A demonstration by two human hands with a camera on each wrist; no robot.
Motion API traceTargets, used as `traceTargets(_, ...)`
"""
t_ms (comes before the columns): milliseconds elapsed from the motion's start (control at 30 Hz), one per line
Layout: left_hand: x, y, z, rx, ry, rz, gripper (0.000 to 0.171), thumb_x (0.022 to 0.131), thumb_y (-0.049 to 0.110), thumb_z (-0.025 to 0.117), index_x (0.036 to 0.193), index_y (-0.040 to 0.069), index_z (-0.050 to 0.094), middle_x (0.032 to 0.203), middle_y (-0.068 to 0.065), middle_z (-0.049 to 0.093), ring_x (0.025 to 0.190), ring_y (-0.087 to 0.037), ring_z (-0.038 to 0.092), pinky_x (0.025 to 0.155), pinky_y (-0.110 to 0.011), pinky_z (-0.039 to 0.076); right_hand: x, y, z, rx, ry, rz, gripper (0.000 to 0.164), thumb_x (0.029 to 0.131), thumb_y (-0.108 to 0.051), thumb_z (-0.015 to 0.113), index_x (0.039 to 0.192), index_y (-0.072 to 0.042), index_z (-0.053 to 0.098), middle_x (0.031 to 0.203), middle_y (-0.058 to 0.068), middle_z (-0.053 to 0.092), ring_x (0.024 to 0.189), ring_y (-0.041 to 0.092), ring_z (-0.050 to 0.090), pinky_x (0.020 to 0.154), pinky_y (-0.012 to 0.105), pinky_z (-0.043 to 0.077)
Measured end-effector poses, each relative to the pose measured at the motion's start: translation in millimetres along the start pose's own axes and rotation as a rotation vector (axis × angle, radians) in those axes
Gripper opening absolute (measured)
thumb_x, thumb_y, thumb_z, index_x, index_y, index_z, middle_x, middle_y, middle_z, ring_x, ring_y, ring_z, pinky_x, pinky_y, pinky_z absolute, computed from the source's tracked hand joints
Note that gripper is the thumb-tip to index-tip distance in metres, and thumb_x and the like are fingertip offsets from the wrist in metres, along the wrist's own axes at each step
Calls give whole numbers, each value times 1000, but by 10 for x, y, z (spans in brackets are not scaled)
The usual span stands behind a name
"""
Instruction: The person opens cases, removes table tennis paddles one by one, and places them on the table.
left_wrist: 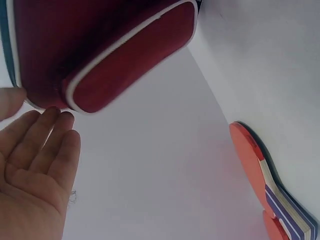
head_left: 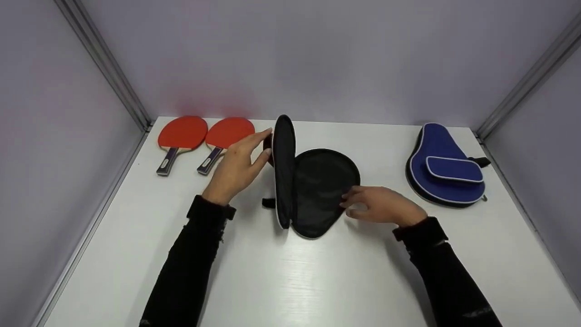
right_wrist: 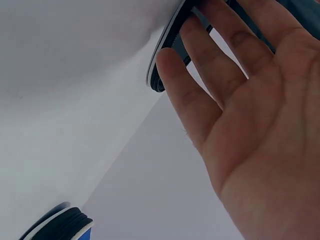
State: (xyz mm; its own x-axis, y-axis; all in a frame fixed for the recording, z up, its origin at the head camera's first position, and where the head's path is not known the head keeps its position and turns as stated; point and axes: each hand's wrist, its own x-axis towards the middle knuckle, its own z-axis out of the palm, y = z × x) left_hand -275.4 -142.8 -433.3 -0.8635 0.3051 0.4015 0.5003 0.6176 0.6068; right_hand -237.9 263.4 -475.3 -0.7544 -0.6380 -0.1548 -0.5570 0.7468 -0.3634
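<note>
The red case (head_left: pixel 324 195) lies open near the middle of the desk (head_left: pixel 281 286), so I think the opening part is done. Its lid (head_left: pixel 284 172) stands up, and inside I see only black cloth. The left hand (head_left: pixel 236 170) has its fingers (head_left: pixel 259 136) nearly straight, touching the outside of the lid without grabbing it. The right hand (head_left: pixel 385 205) has its fingers a little bent over the flat half's right side, thumb apart, holding nothing that I can see. A red bat (head_left: pixel 183 131) and another red bat (head_left: pixel 230 130) lie by the desk's far left corner, not packed. The blue case (head_left: pixel 447 147), near the far right corner, looks closed, so I guess most work is left.
</note>
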Motion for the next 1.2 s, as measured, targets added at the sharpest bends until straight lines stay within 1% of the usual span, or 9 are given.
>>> traceTargets(133, 7, -13, 13, 10, -49, 23, 60, 119, 24, 70, 176, 12, 55, 175, -13, 64, 164, -30, 62, 140, -51, 48, 1, -31, 13, -9, 11, -31, 37, 114, -31, 71, 144, -15, 86, 156, 10, 76, 143, 38, 76, 120, 63, 63)
traceTargets(333, 23, -44, 41, -2, -90, 54, 65, 119, 25, 72, 179, 15, 51, 178, -10, 61, 167, -29, 58, 142, -51, 45, 12, -76, 48, -52, 37, -74, 35, 114, -31, 73, 141, -14, 87, 152, 8, 79, 137, 34, 80, 116, 60, 65)
traceTargets(433, 19, -67, 50, -10, -117, 56, 68, 118, 29, 73, 181, 17, 49, 181, -9, 57, 171, -28, 54, 144, -51, 43, 27, -109, 70, -57, 33, -82, 34, 113, -31, 73, 140, -15, 88, 152, 8, 79, 137, 34, 80, 116, 59, 65)
traceTargets(633, -4, -111, 62, -39, -214, 56, 75, 116, 39, 77, 182, 25, 47, 186, -4, 51, 175, -27, 48, 145, -53, 42, 75, -187, 124, -59, 22, -116, 33, 113, -30, 73, 139, -16, 88, 153, 7, 80, 141, 34, 78, 118, 59, 64)
traceTargets(767, -16, -122, 106, -40, -293, 60, 89, 111, 44, 83, 186, 33, 38, 184, -5, 52, 171, -27, 50, 143, -56, 44, 110, -249, 145, -53, 19, -143, 33, 112, -29, 74, 139, -15, 88, 153, 8, 80, 145, 34, 76, 120, 59, 63)
traceTargets(867, -25, -134, 174, -19, -349, 51, 97, 108, 43, 86, 188, 36, 31, 177, -6, 56, 163, -27, 56, 138, -55, 49, 127, -288, 158, -48, 17, -156, 33, 111, -28, 74, 138, -15, 89, 152, 8, 81, 146, 34, 76, 120, 58, 64)
traceTargets(967, -33, -154, 252, 25, -394, 46, 101, 106, 37, 86, 188, 36, 29, 173, -6, 59, 155, -28, 60, 131, -54, 55, 131, -312, 168, -54, 19, -164, 33, 111, -26, 74, 138, -15, 89, 151, 8, 81, 144, 33, 77, 118, 57, 65)
traceTargets(1100, -61, -173, 331, 114, -435, 32, 101, 104, 29, 87, 188, 36, 31, 173, -6, 58, 154, -32, 61, 127, -57, 58, 129, -308, 181, -65, 28, -176, 32, 110, -24, 73, 137, -14, 89, 149, 8, 81, 139, 32, 80, 115, 56, 66)
traceTargets(1200, -86, -166, 371, 159, -456, 42, 98, 104, 23, 87, 187, 32, 35, 175, -8, 58, 155, -36, 60, 124, -59, 61, 124, -303, 176, -63, 24, -191, 31, 110, -23, 73, 135, -14, 90, 147, 6, 81, 135, 29, 80, 114, 54, 67)
